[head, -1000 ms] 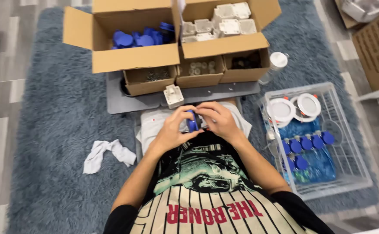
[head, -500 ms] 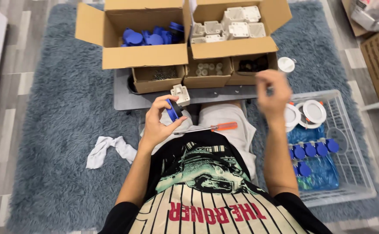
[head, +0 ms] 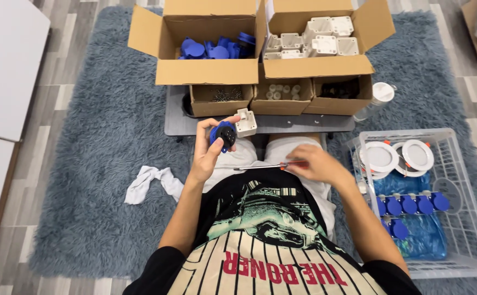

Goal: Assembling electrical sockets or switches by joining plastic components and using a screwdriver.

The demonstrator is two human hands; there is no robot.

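One blue cap is gripped in the left hand, just before the tray bearing three small boxes. One screwdriver is grasped by the right hand nearer the body; two white discs lie in the basket rightward.

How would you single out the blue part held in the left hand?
Start at the grey tray in front of the cardboard boxes. Just below its near edge, the left hand holds up a round blue part. Unlike the blue parts in the box, it is alone beside a small white housing.
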